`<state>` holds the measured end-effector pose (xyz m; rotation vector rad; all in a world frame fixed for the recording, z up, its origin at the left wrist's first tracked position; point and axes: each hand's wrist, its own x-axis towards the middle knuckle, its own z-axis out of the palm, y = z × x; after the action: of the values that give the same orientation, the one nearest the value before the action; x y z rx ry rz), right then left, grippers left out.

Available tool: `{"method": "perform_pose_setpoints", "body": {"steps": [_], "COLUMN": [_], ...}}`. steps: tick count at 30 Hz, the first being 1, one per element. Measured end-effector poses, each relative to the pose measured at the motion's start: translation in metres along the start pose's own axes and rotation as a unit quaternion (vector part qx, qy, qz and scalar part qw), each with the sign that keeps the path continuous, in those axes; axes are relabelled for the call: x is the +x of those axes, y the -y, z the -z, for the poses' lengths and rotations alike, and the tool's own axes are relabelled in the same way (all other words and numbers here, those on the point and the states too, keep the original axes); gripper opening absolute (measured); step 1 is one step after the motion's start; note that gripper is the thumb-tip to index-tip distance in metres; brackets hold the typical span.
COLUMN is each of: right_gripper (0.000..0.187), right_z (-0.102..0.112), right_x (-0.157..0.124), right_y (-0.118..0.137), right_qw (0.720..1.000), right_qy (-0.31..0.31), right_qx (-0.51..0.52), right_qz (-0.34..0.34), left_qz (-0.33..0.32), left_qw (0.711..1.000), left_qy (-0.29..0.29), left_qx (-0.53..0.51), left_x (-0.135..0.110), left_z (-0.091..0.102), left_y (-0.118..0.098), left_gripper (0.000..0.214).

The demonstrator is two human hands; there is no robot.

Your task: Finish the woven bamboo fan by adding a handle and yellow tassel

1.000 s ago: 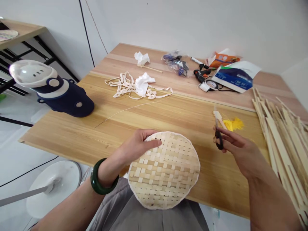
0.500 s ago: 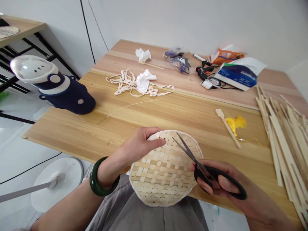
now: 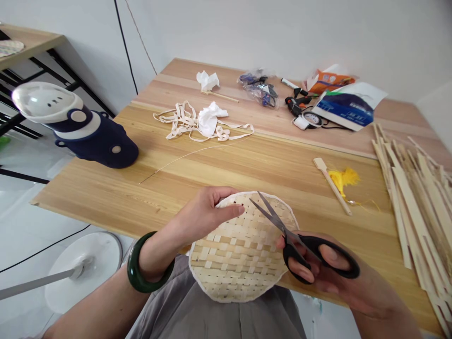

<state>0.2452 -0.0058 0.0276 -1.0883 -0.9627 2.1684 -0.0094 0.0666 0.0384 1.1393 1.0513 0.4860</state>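
Observation:
A round woven bamboo panel (image 3: 236,256) with a white bound rim is held over my lap at the table's front edge. My left hand (image 3: 208,214) grips its upper left rim, thumb on the face and the other fingers behind. In my right hand (image 3: 318,268) is a pair of black-handled scissors (image 3: 278,225), with thumb and fingers through the loops. Their blades stand apart above the upper right of the weave, pointing up and left; whether they touch it I cannot tell. A green bangle (image 3: 136,263) circles my left wrist.
Bamboo strips (image 3: 413,202) lie along the right. Nearer the middle are a small wooden stick (image 3: 332,185) and a yellow tassel (image 3: 344,179). Cream ribbon (image 3: 183,120), crumpled tissue (image 3: 209,120), a tissue pack (image 3: 348,110) and a navy figure-shaped object (image 3: 95,141) stand farther off.
The scissors' blades have spread wider, and their handles have parted in my right hand. My left hand keeps its hold on the panel. The whole view has shifted slightly.

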Motion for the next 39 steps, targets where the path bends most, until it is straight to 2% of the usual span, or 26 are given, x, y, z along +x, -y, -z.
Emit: {"method": "perform_pose_setpoints", "body": {"steps": [3, 7, 13, 17, 23, 39], "right_gripper": [0.041, 0.042, 0.038, 0.04, 0.047, 0.041], "right_z": [-0.004, -0.004, -0.005, -0.009, -0.003, 0.003], "right_x": [0.003, 0.008, 0.011, 0.01, -0.001, 0.001], "right_y": [-0.001, -0.005, -0.007, -0.006, -0.006, -0.007], "right_qw": [0.987, 0.971, 0.973, 0.98, 0.992, 0.988], "right_qy": [0.036, 0.056, 0.061, 0.073, 0.05, 0.056], "right_qx": [0.151, 0.23, 0.222, 0.182, 0.114, 0.143], "right_qz": [-0.033, -0.042, -0.032, -0.018, -0.01, -0.026], "left_qz": [-0.001, 0.006, 0.028, 0.036, 0.039, 0.036], "left_qw": [1.0, 0.999, 0.994, 0.99, 0.991, 0.99], "left_qy": [0.009, 0.013, 0.049, 0.065, 0.045, 0.048], "left_qx": [-0.023, -0.038, -0.094, -0.12, -0.12, -0.128], "left_x": [0.0, 0.0, 0.002, 0.003, 0.005, 0.005], "left_z": [0.001, 0.005, 0.007, 0.003, 0.005, 0.005], "left_y": [0.001, 0.003, 0.006, 0.006, 0.008, 0.007], "left_gripper": [0.03, 0.029, 0.03, 0.029, 0.029, 0.028]}}
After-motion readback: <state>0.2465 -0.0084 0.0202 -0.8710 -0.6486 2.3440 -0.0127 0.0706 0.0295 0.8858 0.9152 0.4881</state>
